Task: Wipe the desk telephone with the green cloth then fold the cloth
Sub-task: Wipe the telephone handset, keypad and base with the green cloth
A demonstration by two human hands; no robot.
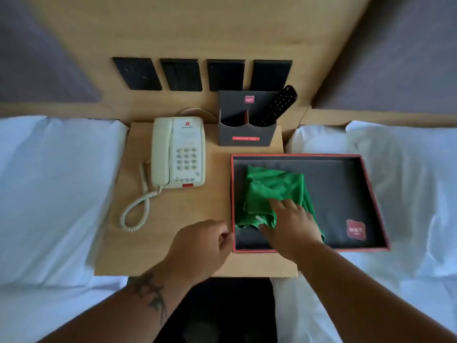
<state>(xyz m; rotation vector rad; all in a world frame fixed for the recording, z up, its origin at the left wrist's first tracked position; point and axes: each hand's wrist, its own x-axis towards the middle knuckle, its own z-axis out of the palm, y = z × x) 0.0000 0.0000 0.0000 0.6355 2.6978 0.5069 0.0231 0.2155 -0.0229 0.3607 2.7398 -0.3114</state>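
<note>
Resting flat on the rumpled green cloth — right hand, fingers spread.

Head-worn wide-angle view, looking forward and steeply down

The single camera sits above the near edge of the wooden bench, close enough that both forearms enter from the bottom corners. It faces the wood wall panel behind, with a bed bowed by the lens at each side.
</note>
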